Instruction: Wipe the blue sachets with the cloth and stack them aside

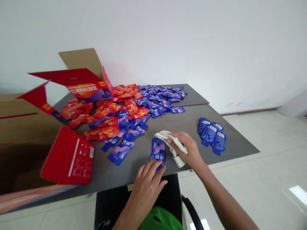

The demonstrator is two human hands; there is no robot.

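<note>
My left hand (150, 179) lies with its fingers stretched out, fingertips resting on the lower end of a blue-purple pouch (158, 149) flat on the table near the front edge. A folded white cloth (171, 143) is gripped in my right hand (189, 149), just right of that pouch, with one end of the cloth hanging down to the table. Further right lies a small group of blue pouches (212, 134), their printed backs facing up. Left of my hands, more blue pouches (121, 150) spread out from a large pile.
Red-orange pouches (105, 132) and blue pouches (158, 95) are heaped across the back of the grey table (189, 118). A red printed box (90, 91) stands open behind them. At the left, a large open carton (26, 134) has its red flap (69, 158) leaning over the table.
</note>
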